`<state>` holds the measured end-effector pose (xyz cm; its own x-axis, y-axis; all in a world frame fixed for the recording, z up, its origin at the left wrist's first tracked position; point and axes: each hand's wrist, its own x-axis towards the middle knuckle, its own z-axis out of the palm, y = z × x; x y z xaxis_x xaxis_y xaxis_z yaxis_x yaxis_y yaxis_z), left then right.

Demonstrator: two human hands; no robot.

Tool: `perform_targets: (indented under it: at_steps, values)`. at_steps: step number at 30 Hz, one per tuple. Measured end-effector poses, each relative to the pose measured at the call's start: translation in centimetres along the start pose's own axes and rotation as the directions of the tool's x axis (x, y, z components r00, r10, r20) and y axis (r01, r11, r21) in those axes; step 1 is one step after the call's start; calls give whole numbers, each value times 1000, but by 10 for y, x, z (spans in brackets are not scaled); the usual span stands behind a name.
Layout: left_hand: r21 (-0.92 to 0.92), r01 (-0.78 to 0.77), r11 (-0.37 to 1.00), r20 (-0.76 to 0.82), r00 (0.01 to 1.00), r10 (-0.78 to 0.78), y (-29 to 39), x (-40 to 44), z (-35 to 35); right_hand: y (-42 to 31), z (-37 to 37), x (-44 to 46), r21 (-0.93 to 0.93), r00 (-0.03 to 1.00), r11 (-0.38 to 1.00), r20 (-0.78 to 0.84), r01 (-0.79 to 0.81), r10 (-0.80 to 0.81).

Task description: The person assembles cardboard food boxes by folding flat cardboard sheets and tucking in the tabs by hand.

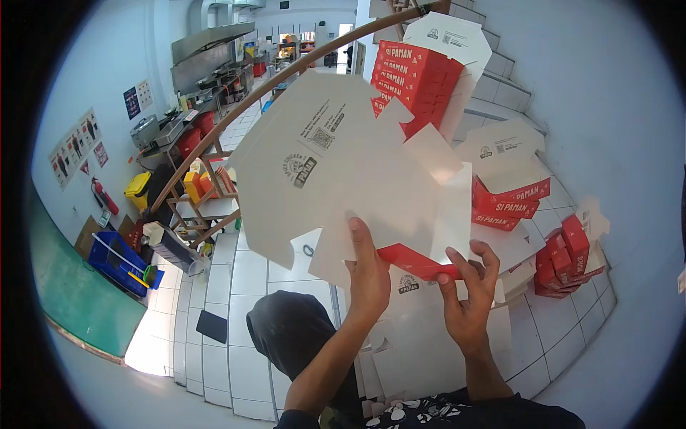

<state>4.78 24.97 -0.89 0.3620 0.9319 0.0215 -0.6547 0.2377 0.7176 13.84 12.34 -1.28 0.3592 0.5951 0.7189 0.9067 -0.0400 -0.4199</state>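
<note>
A large white cardboard box blank (279,171), printed with a logo and a code, is held up in front of me. Its near edge has a folded-up red flap (418,263). My left hand (368,275) grips the blank at the flap's left end, thumb on the white inner face. At the flap's right end, my right hand (470,289) pinches the red edge between thumb and fingers. Under the blank, more flat white sheets (443,350) lie by my lap.
Stacked red boxes (414,79) stand on the stairs (500,89) behind the blank. More red boxes (507,204) sit at the right, others (568,257) on the floor tiles. A curved wooden railing (286,71) crosses the upper left. A blue bin (118,261) is far left.
</note>
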Motion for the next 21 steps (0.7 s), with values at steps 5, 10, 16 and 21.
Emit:
perform_targets:
  at_steps: [5,10,16,21]
  values:
    - [-8,8,1000,379,925,-4,-15,1,-6,-4,4,9,209,995,974,-59,86,-75]
    - [104,-66,992,390,921,20,1,-12,3,-14,2,8,253,998,966,31,46,-55]
    - [67,-71,995,319,947,46,3,-15,7,-18,-3,14,280,999,960,26,19,-28]
    - [-1,-45,999,201,979,44,-7,-7,3,-4,13,1,539,960,840,-195,-66,201]
